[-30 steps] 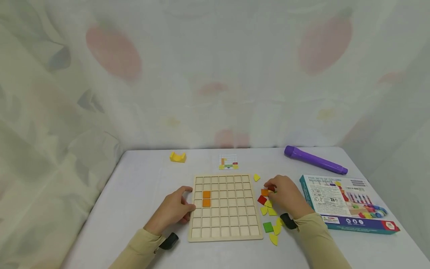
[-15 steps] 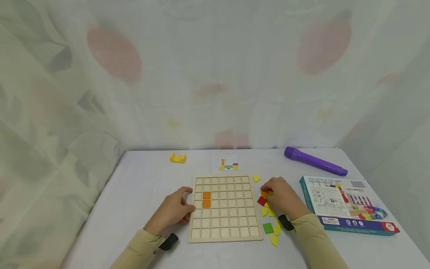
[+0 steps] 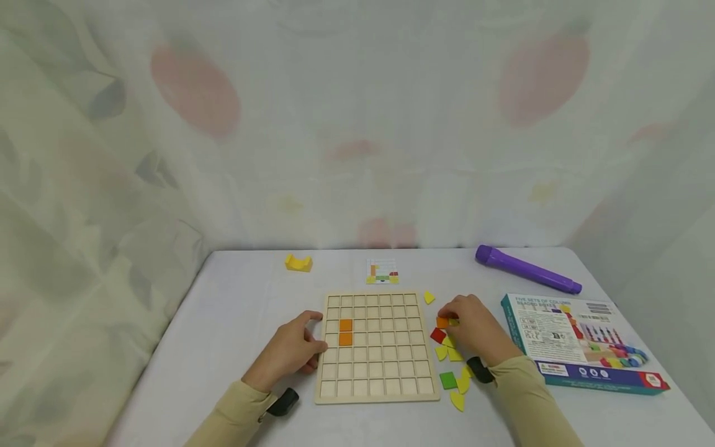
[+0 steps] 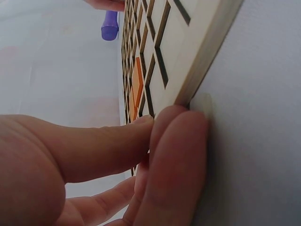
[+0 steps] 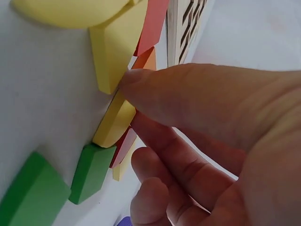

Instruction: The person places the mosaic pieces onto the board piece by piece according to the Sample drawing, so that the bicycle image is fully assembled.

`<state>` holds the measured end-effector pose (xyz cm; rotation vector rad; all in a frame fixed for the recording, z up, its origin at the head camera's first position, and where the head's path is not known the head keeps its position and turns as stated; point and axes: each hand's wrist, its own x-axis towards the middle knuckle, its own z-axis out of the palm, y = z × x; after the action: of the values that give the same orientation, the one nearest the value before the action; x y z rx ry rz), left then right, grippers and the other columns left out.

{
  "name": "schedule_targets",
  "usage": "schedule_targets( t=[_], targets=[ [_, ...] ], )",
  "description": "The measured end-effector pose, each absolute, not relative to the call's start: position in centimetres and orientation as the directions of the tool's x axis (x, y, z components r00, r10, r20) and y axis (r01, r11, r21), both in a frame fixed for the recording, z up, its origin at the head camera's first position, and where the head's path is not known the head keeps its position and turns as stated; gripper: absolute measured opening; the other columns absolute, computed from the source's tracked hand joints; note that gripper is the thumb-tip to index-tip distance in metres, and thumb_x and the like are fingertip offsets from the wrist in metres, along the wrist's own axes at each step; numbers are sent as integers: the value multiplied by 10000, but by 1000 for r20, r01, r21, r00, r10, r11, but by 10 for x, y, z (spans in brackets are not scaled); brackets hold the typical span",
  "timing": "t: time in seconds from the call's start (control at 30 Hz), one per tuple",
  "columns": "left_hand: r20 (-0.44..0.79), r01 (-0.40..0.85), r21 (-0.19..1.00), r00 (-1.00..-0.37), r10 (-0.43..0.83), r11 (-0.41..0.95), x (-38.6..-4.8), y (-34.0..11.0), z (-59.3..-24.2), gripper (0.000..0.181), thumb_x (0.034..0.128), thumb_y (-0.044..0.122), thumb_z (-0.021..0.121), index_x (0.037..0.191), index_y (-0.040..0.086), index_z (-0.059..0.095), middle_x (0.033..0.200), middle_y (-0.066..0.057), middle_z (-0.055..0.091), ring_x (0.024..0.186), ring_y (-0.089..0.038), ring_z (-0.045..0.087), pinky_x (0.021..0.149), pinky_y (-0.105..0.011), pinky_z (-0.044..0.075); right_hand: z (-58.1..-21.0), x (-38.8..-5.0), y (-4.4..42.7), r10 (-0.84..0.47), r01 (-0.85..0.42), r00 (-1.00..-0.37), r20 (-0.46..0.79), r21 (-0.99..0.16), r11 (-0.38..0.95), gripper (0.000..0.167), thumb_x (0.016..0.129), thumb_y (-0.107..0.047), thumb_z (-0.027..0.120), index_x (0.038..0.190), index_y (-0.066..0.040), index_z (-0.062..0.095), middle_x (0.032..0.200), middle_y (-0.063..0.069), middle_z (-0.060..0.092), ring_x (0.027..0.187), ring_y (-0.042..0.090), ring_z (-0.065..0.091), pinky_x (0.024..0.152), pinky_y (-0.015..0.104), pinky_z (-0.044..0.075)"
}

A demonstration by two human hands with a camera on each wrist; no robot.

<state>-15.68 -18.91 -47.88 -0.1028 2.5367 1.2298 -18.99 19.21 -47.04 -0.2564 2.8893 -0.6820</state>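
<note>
My left hand [image 3: 287,349] holds the left edge of the square wooden grid board [image 3: 377,398]. In the left wrist view its thumb [image 4: 113,143] lies on the rim and a finger [image 4: 176,165] bends against the side. Two orange square tiles [image 3: 346,325] sit one above the other in the board's second column. My right hand [image 3: 475,326] reaches into loose tiles right of the board, fingers bent. In the right wrist view its thumb tip touches a yellow tile [image 5: 113,123], with an orange tile [image 5: 146,59] just behind; whether it pinches either is hidden.
Beside the board lie a red tile [image 3: 438,335], a green square [image 3: 449,380] and several yellow pieces [image 3: 457,400]. A pattern card [image 3: 382,271] and a yellow block [image 3: 298,263] lie behind it. Far right are a purple tube [image 3: 527,269] and a printed box [image 3: 581,341].
My right hand has settled slightly lower over the loose tiles, beside the orange one, covering a reddish piece seen earlier. My left hand keeps its hold on the board.
</note>
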Motion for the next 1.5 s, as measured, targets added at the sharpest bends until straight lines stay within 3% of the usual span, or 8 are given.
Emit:
schedule_targets(
  t=[0.6,0.93,1.27,1.5],
  targets=[
    [-296,-180,766,-951,91,617,-155,-187,-475,678,949,93,821,1552,102,511,910,-95,665,642,-187,692,576,-320,618,-464,-188,192,-188,-102,-975,-121,-504,858,187,946,-106,806,1131,-128,815,1085,30,720,1055,243,573,989,486,557],
    [-304,-190,767,-949,86,613,-154,-188,-475,677,948,97,822,1550,111,514,909,-92,668,641,-188,692,585,-327,618,-462,-183,166,-220,-124,-967,-127,-520,845,158,943,-119,820,1094,-164,826,1147,19,745,1099,233,591,1033,491,549],
    [-306,-197,760,-949,74,619,-154,-188,-475,677,948,104,824,1551,116,517,911,-96,663,639,-191,692,577,-327,614,-463,-173,115,-334,-253,-941,-61,-531,809,184,905,-64,810,1069,-145,823,1082,-24,727,1057,198,577,984,428,545],
    [-304,-196,762,-950,73,618,-153,-188,-475,667,946,108,820,1543,108,525,885,-95,667,624,-191,695,574,-341,616,-464,-165,71,-481,-420,-877,6,-498,759,201,882,-53,806,1070,-121,827,1052,-12,729,1030,178,563,933,383,556]
  ],
)
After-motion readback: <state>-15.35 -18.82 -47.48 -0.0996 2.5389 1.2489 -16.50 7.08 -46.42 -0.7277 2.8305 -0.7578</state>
